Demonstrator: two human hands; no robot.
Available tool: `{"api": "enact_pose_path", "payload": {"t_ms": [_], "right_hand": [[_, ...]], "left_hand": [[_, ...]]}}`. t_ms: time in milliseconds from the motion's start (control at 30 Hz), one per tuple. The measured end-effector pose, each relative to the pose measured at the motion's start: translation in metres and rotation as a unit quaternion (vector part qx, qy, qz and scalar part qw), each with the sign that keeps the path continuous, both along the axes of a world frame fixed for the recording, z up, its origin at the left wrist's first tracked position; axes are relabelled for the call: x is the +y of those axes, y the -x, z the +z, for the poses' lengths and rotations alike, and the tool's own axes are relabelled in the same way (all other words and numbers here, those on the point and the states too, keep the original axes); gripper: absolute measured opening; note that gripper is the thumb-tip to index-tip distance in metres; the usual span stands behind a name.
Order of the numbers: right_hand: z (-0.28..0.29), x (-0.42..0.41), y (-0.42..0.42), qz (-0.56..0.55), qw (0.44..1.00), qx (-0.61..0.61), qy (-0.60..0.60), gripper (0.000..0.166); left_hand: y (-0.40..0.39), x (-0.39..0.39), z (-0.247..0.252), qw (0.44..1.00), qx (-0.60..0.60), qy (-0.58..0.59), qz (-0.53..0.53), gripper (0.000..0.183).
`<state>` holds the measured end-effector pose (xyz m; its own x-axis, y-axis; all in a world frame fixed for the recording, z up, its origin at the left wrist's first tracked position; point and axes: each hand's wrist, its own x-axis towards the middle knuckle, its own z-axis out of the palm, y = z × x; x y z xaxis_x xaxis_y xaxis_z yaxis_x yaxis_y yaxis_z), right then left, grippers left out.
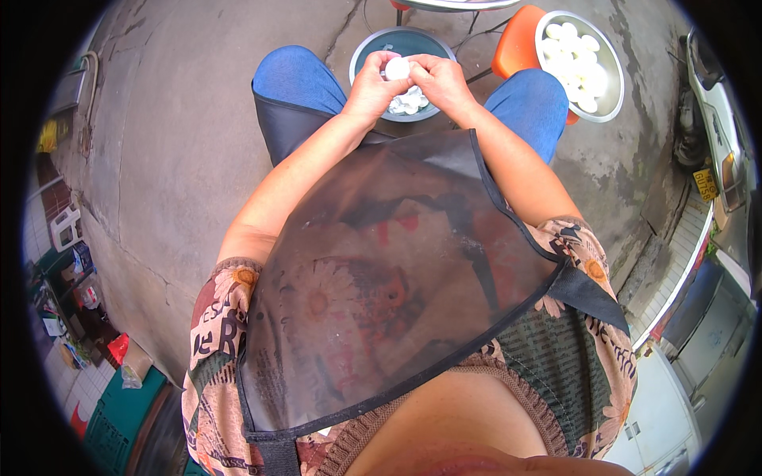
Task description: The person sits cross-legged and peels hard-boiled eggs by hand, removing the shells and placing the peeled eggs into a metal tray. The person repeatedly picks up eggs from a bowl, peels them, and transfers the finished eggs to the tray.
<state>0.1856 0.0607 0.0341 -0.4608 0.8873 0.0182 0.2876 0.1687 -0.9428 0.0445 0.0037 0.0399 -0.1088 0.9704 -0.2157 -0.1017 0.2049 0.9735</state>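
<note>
Above a round metal-rimmed basin [441,44], both my hands hold one white egg [397,69]. My left hand [370,88] curls around its left side, and my right hand [439,80] has its fingertips against its right side. White eggshell pieces [409,102] lie in the basin below. Whether the egg still has shell on it cannot be told. To the right, a steel bowl [617,77] holds several smooth white eggs [570,56]; it rests tilted on an orange plastic stool [518,41].
My knees in blue trousers flank the basin, and a dark translucent apron [393,268] covers my front. A round tabletop edge [455,5] with thin metal legs stands beyond the basin. A parked motor scooter [717,119] is at the far right. Green crates [122,416] stand at lower left.
</note>
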Motion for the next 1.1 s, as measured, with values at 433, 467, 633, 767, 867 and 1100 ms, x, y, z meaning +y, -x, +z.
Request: {"api": "enact_pose_path", "payload": {"t_ms": [433,467,633,767,867,1100], "right_hand": [[-0.017,0.016,-0.009,-0.063,0.996,-0.056,-0.003,0.022],[-0.02,0.016,-0.01,-0.058,0.997,-0.058,-0.011,0.022],[-0.019,0.018,-0.012,-0.047,0.987,-0.089,-0.124,0.025],[-0.009,0.014,-0.01,-0.051,0.999,-0.011,-0.001,0.025],[-0.008,0.013,-0.008,-0.046,0.998,0.047,0.009,0.025],[0.012,0.003,-0.003,-0.013,0.996,0.04,-0.082,0.028]], "left_hand": [[0.001,0.0,0.008,0.984,-0.167,0.052,0.023,0.047],[0.002,0.001,0.008,0.983,-0.176,0.055,0.015,0.045],[0.01,0.003,0.0,0.973,-0.222,0.062,-0.021,0.041],[0.01,0.001,-0.001,0.964,-0.259,0.063,-0.013,0.036],[0.009,0.0,0.004,0.961,-0.268,0.064,-0.025,0.038],[0.009,-0.002,0.01,0.961,-0.265,0.069,-0.031,0.04]]}}
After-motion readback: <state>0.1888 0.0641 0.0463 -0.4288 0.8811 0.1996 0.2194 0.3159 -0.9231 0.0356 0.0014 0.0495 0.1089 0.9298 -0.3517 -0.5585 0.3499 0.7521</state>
